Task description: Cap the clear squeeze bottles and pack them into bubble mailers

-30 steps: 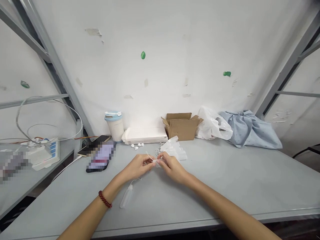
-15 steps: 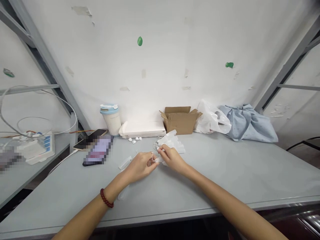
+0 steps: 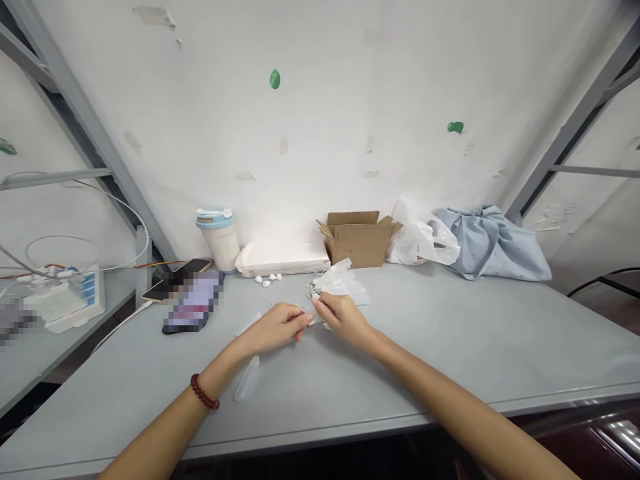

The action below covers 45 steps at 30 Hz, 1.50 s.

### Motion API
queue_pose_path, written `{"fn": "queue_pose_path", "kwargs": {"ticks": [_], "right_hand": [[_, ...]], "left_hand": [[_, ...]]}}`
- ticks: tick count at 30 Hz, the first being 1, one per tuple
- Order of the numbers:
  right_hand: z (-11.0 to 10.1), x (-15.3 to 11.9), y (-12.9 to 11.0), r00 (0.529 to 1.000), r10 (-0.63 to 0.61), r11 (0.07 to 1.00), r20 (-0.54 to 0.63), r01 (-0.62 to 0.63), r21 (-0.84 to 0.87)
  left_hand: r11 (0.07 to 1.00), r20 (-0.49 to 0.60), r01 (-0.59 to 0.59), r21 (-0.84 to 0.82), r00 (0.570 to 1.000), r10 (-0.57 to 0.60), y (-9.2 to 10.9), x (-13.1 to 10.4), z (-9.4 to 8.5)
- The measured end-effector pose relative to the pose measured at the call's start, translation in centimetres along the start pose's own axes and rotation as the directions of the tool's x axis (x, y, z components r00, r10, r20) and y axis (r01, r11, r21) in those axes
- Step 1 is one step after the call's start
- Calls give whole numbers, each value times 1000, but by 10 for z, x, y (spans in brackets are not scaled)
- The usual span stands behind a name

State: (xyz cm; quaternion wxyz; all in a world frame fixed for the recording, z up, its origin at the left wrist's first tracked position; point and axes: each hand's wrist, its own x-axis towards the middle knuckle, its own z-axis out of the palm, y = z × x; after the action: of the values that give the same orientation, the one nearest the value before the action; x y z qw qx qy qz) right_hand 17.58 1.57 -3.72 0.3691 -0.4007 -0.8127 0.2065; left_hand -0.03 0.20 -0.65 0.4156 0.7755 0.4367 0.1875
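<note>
Over the middle of the table, my left hand point(image 3: 286, 325) is closed in a pinch, with a thin white cord point(image 3: 301, 308) showing at its fingers. My right hand point(image 3: 345, 316) almost meets it, thumb and index finger pressed together at a small white bit that I cannot make out. Just behind the right hand lies a pile of translucent white plastic strips point(image 3: 345, 275) with thin cords point(image 3: 311, 291) at its left end. A clear narrow plastic piece point(image 3: 247, 380) rests below my left wrist, and another point(image 3: 249, 324) is partly hidden behind the left hand.
Small white pieces point(image 3: 269, 281) lie before a white stack point(image 3: 283, 259). Along the wall stand a lidded cup point(image 3: 220, 245), an open cardboard box point(image 3: 357, 244), a white plastic bag point(image 3: 417, 240) and a blue cloth bundle point(image 3: 493, 247). Two phones point(image 3: 194, 301) are at the left, beyond them a power strip point(image 3: 80, 300).
My left hand has turned and its fingers have closed in, hiding the cord loop and clear bit that showed before. The right hand stays nearly in place. The view has shifted slightly.
</note>
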Motion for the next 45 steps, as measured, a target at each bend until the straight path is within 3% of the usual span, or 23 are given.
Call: {"fn": "queue_pose_path", "kwargs": {"ticks": [5,9,14,17,19,22,25,27,28,31,32,33,35,36,38,40,45], "right_hand": [[0,1,-4,997,71,997,-8,-71,-43],[-1,4,-3,992,123,992,-3,-123,-30],[0,7,-3,973,231,971,-10,-231,-55],[1,7,-5,968,246,962,-50,-250,-108],[1,6,-5,969,229,962,-87,-239,-134],[-1,6,-1,964,232,961,-132,-248,-121],[-12,7,1,948,236,967,-214,-251,-48],[-24,7,0,916,214,975,-340,-219,22],[-31,7,-1,880,205,978,-428,-201,55],[-43,7,-2,708,157,986,-689,-146,74],[-44,7,0,690,146,985,-709,-169,38],[-43,7,2,732,143,974,-666,-222,-35],[-37,8,8,914,208,900,-348,-318,-299],[-34,8,11,939,286,829,-191,-343,-442],[-32,9,14,918,388,697,-78,-348,-627],[-34,9,15,905,416,621,-85,-351,-701],[-49,6,15,894,445,598,-58,-345,-724]], "left_hand": [[999,-73,-28,20,997,29,-1,2,5],[973,-189,-100,207,972,140,-2,1,11],[744,-182,-239,624,881,436,-12,-1,20],[649,-136,-269,712,854,503,-16,0,21],[668,-136,-274,692,859,494,-17,2,15],[744,-239,-176,644,878,414,-21,4,-5],[774,-462,26,633,815,350,-34,8,-33],[765,-537,102,636,771,344,-46,12,-48],[759,-532,111,642,777,337,-52,14,-54],[746,-468,96,659,829,307,-69,20,-61],[744,-442,89,663,848,292,-72,22,-61],[743,-417,84,664,866,276,-75,23,-60],[749,-383,78,657,891,243,-80,24,-58],[759,-373,74,647,899,230,-81,25,-57],[786,-366,61,616,905,217,-83,25,-55],[809,-374,52,586,903,212,-84,25,-54],[820,-390,70,569,900,194,-82,26,-51]]}}
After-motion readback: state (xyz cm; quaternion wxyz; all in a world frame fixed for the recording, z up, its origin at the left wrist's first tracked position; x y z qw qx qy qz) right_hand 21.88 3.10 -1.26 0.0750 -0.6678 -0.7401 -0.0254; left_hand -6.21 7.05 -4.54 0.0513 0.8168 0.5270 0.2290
